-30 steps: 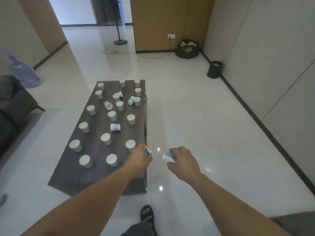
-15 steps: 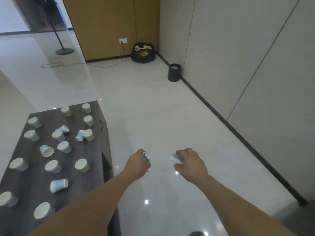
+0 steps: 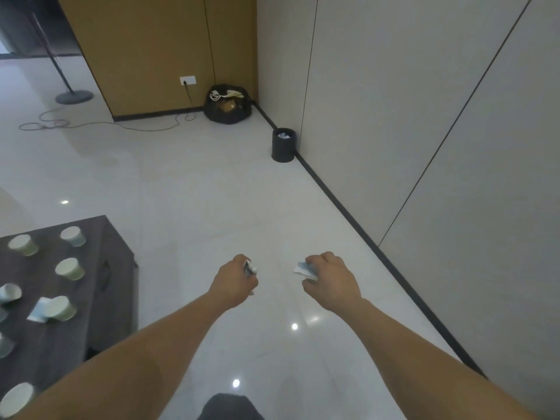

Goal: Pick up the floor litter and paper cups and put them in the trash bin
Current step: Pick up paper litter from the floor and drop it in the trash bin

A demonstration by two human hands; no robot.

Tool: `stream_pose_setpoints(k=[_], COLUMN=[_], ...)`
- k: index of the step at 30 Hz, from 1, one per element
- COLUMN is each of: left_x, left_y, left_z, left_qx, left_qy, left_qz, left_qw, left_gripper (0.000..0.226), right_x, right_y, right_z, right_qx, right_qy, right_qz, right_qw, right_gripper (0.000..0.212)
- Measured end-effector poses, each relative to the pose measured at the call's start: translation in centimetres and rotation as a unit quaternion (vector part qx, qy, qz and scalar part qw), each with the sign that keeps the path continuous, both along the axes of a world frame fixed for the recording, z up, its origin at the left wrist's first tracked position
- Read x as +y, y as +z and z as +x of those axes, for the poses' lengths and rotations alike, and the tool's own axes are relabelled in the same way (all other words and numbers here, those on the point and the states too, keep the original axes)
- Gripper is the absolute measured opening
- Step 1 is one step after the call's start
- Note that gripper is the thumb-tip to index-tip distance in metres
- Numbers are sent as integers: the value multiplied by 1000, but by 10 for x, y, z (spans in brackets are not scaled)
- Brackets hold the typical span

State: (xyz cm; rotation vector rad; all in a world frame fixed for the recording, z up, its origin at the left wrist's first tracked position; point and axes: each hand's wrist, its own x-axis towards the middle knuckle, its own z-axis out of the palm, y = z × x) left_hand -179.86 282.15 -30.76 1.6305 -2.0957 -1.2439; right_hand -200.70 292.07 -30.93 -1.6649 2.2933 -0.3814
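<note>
Paper scraps (image 3: 304, 270) clamped in left hand (image 3: 233, 283) and right hand (image 3: 330, 280) grip, black bin (image 3: 283, 148) upright

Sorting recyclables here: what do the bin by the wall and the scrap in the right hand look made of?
The trash bin: likely matte black plastic, smooth and unshiny. The scrap in the right hand: probably crumpled paper, white-blue, creased.

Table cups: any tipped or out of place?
Yes. On the table, one cup lies on its side, and a blue-white cup lies tipped against an upright cup. The other cups in view stand.
</note>
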Motion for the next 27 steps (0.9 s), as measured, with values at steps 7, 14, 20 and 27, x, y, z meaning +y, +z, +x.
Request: stream_pose_setpoints(k=[7, 14, 20, 27], left_x=[-126, -280, -404, -534], left_y=[-5, -11, -1, -10], left_z=[-77, -143, -205, -308], left_qx=[14, 37, 11, -4], left_qy=[8, 3, -15, -31], left_qz=[-23, 5, -6, -41], left_qw=[1000, 999, 1000, 999], left_gripper=[19, 20, 22, 29], right_x=[-131, -278, -391, -538], right_y=[-17, -18, -16, -25], right_z=[-70, -130, -186, -287], right_qx=[9, 13, 18, 28], right_qy=[27, 7, 4, 14], right_qz=[23, 48, 43, 30], right_qw=[999, 999, 999, 999], right_gripper=[50, 51, 50, 51])
